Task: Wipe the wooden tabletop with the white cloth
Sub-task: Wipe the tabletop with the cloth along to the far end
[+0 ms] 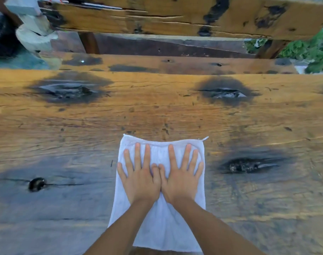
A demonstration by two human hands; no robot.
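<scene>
Pressing flat with both palms: left hand (138, 178) and right hand (181, 178) lying side by side, thumbs touching, fingers straight and spread wide, holding nothing, only pushing down. Lying directly under them, the white rectangular cloth (158, 225), near the near edge of the brown, knotted wooden tabletop (157, 111), long axis running near to far. Reaching almost to the far hem with the fingertips. Stretching away beyond that hem, most of the unwiped wood, so probably pushing straight toward the far side next. Neither hand nearer than the other. Standing beyond, a rough wooden bench back (175, 17).
</scene>
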